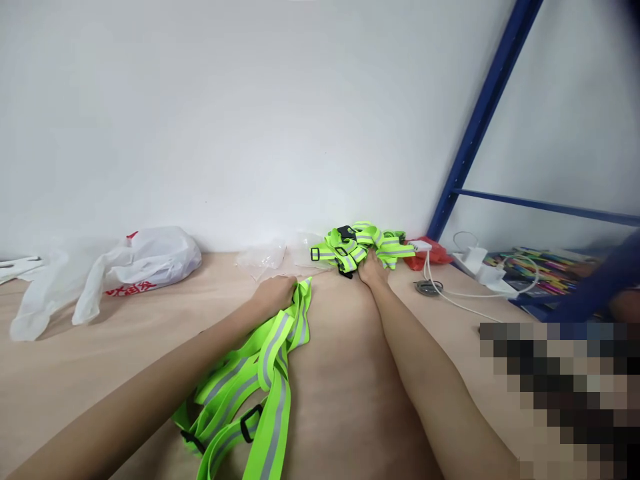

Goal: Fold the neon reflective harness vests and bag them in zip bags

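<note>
My left hand (276,295) is closed around a neon-green reflective strap (275,393) with a grey stripe and black adjuster buckles. The strap's loops trail down toward the front of the table, partly behind my forearm. Farther back, my right hand (374,269) reaches into a tangled heap of similar green reflective straps (367,235) with black buckles. Its fingers are partly hidden by the heap, so I cannot make out whether they grip a strap or only press on it.
On the left lie a white plastic bag (165,260) with red print and pale gloves (55,287). Clear plastic bags (263,259) rest by the wall. To the right are a red bag (433,252), white cables (465,295), a dark round object (428,287) and a blue metal frame (480,120).
</note>
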A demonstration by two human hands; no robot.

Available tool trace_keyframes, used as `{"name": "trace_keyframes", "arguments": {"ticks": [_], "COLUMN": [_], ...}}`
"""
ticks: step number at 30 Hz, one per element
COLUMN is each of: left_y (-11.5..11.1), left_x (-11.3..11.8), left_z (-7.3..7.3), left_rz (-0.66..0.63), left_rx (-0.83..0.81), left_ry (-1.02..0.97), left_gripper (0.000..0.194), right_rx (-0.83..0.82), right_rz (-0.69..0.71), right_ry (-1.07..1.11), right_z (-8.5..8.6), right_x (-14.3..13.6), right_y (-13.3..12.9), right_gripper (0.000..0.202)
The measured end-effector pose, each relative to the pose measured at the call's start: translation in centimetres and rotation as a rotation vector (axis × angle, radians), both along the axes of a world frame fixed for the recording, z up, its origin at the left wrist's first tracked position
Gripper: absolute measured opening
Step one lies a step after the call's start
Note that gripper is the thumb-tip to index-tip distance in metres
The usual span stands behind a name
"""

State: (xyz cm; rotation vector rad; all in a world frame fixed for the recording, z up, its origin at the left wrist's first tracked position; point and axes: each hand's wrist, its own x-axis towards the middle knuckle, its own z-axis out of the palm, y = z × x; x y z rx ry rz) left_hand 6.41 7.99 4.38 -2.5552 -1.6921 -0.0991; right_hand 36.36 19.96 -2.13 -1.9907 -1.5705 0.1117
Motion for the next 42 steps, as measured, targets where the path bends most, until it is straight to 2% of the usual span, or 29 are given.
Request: {"name": "trace_keyframes", "arguments": {"ticks": [7, 12, 15, 18, 22, 26, 28, 30, 33, 36, 39, 42], "left_y": [0.7, 0.8, 0.4, -0.4, -1.7, -3.0, -3.7, -4.3, -5.2, -6.1, -7.1, -7.9], "left_x": [0.7, -0.1, -1.4, -3.4, -6.8, -9.5, -10.2, -10.7, -11.4, -12.5, -13.9, -15.1], "left_z": [0.3, 1.1, 1.7, 2.4, 3.0, 2.9, 2.5, 2.1, 1.6, 1.6, 1.8, 1.8], "left_rz": [0.033, 0.037, 0.031, 0.054, 0.059, 0.067, 0.094, 0.135, 0.181, 0.209, 0.223, 0.217], "left_rx": [-0.016, -0.066, -0.164, -0.246, -0.278, -0.308, -0.324, -0.33, -0.343, -0.366, -0.4, -0.425], "left_ry": [0.025, 0.022, -0.033, -0.072, -0.076, -0.083, -0.1, -0.129, -0.162, -0.187, -0.207, -0.202], "left_gripper": [0.03, 0.03, 0.04, 0.048, 0.045, 0.036, 0.035, 0.038, 0.04, 0.043, 0.047, 0.048], "right_rx": [-0.028, 0.048, 0.093, 0.108, 0.137, 0.268, 0.324, 0.333, 0.37, 0.375, 0.23, 0.156], "right_rz": [-0.064, -0.093, -0.136, -0.097, -0.028, 0.033, 0.149, 0.38, 0.862, 1.24, 1.392, 1.36], "right_ry": [-0.028, -0.006, -0.101, -0.231, -0.363, -0.429, -0.385, -0.278, -0.115, -0.198, -0.401, -0.421], "right_z": [0.7, 0.8, 0.9, 1.3, 2.6, 5.1, 6.4, 7.6, 8.4, 8.1, 7.2, 6.3], "right_x": [0.5, 0.7, 0.6, 0.5, 0.3, -1.4, -3.5, -6.1, -10.4, -13.5, -14.7, -14.0], "right_y": [2.2, 1.5, -0.3, -2.8, -6.6, -9.9, -12.0, -15.0, -22.0, -30.1, -35.6, -37.0], "right_gripper": [0.052, 0.04, 0.038, 0.043, 0.043, 0.038, 0.031, 0.023, 0.021, 0.029, 0.049, 0.042]}}
